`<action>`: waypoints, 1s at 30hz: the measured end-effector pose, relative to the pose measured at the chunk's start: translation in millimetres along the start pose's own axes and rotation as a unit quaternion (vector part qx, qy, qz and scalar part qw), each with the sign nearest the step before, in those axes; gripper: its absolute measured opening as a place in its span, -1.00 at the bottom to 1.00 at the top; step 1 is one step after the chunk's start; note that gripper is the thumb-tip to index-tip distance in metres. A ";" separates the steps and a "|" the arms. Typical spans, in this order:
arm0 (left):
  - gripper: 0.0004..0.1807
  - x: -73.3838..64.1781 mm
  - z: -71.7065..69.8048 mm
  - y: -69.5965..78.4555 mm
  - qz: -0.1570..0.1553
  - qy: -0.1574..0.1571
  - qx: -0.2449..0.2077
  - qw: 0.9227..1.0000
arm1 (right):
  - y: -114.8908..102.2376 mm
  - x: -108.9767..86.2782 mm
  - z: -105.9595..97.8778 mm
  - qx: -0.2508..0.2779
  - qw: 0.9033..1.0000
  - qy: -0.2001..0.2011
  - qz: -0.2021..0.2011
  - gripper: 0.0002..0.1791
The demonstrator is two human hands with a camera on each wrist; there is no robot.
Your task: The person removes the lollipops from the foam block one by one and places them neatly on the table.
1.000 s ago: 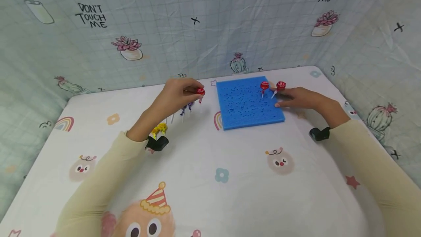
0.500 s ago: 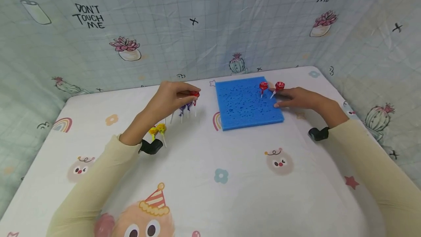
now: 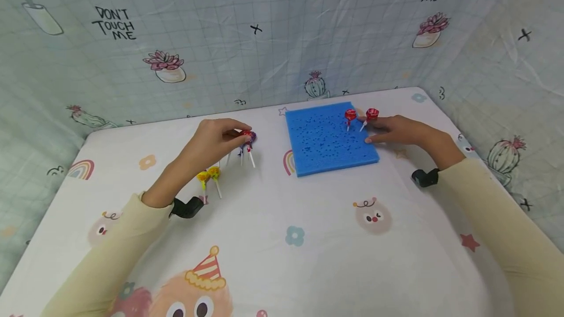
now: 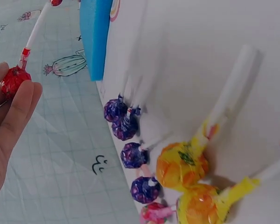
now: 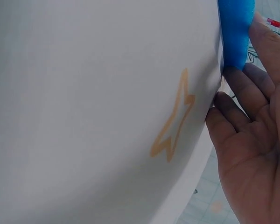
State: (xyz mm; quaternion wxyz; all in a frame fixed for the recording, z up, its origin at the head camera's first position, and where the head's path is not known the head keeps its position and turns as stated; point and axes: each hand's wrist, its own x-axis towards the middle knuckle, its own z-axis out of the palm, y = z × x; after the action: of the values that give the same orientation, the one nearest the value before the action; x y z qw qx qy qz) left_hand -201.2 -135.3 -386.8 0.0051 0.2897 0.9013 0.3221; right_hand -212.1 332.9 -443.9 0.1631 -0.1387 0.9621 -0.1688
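My left hand (image 3: 216,138) pinches a red-wrapped lollipop (image 4: 16,81) by its round head, its white stick pointing away from the palm. In the head view it hangs in front of several purple-wrapped lollipops (image 4: 125,127), partly covering them. Two yellow-wrapped lollipops (image 3: 213,173) lie nearer to me, beside the left wrist. Over on the right, my right hand (image 3: 398,128) touches the right edge of a blue foam board (image 3: 321,136) with its thumb and fingertips. Two red lollipops (image 3: 350,115) stand with their sticks in the board near that edge.
A pink-wrapped lollipop (image 4: 155,212) lies beside the purple and yellow ones in the left wrist view. A white printed cloth (image 3: 264,199) covers the table. Behind the table's back edge hangs a patterned fabric wall (image 3: 246,62).
My left hand has moved left and toward me, carrying the red lollipop from near the board to the purple ones. The right hand stays at the board's edge.
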 end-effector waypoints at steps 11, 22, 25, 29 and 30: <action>-0.69 -15.2 -7.7 -10.3 -0.015 -0.010 0.005 1.000 | -2.2 -1.3 -0.3 0.004 1.000 -0.004 0.009 -0.14; -0.68 -26.4 -10.2 -19.5 -0.014 -0.017 0.019 1.000 | -1.7 -1.4 1.0 0.008 1.000 0.002 0.002 -0.14; -0.68 -29.6 -12.0 -21.1 -0.018 -0.022 0.021 0.999 | -1.4 -1.5 1.9 0.009 1.000 0.002 -0.001 -0.13; -0.67 -34.2 -12.4 -25.1 -0.021 -0.030 0.025 0.999 | -1.7 -2.2 2.1 0.007 1.000 0.004 -0.002 -0.13; -0.66 -35.3 -11.9 -26.4 -0.023 -0.031 0.026 0.999 | -1.4 -2.3 2.1 0.008 1.000 0.004 0.000 -0.13</action>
State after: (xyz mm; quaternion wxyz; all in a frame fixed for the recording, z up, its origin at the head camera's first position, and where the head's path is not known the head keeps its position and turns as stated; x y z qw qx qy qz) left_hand -187.8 -177.2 -399.1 0.0332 0.2793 0.9149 0.2894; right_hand -208.9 331.8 -444.7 0.1604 -0.1365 0.9614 -0.1771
